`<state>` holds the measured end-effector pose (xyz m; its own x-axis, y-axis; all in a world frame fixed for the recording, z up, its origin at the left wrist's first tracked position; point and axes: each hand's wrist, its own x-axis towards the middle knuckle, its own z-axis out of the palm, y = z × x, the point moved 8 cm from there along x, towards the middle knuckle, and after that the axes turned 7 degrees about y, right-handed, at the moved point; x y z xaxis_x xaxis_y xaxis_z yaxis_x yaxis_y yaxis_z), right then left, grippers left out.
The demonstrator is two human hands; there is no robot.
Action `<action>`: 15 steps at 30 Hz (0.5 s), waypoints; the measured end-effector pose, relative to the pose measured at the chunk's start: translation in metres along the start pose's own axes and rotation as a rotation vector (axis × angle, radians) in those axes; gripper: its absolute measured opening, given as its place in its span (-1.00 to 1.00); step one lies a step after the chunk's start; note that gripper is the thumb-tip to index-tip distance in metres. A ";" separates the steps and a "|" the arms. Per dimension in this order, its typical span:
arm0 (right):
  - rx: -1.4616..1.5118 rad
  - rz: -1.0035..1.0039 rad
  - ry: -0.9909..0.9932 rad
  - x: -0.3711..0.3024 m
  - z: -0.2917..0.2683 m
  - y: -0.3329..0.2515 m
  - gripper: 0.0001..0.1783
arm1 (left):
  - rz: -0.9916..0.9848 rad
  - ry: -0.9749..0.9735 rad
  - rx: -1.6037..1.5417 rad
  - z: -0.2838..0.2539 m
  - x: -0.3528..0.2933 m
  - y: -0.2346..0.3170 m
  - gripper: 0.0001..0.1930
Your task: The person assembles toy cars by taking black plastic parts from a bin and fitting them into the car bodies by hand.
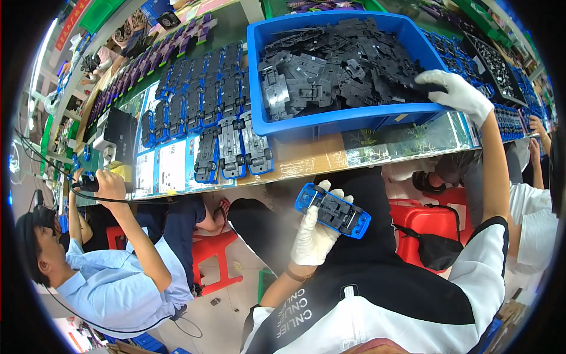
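While left hand [315, 233] grips blue toy car [333, 210], right hand [457, 89] touches black parts [336, 65]

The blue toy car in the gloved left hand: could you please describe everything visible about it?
The blue toy car is a glossy plastic body lying belly-up, with a dark grey chassis plate seated in its underside and no wheels visible. It lies slanted, one end up-left, the other down-right, held below the table edge over the person's lap. The white-gloved left hand grips it from beneath, fingertips curling over its upper edge.
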<state>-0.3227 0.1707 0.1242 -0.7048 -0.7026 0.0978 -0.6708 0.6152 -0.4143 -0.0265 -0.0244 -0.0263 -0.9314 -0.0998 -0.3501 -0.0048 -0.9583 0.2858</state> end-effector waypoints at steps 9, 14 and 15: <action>-0.136 0.054 -0.035 0.021 0.019 -0.003 -0.41 | 0.044 -0.076 -0.107 0.002 -0.002 0.012 -0.30; -0.151 0.158 -0.070 0.025 0.020 0.005 -0.41 | 0.009 -0.087 -0.111 0.008 -0.003 0.009 -0.28; -0.121 0.182 -0.083 0.023 0.022 0.010 -0.40 | 0.006 -0.088 -0.111 0.008 -0.003 0.008 -0.28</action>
<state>-0.3404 0.1527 0.1030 -0.7985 -0.6002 -0.0456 -0.5608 0.7693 -0.3061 -0.0270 -0.0295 -0.0164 -0.9597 -0.0865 -0.2675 0.0368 -0.9820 0.1853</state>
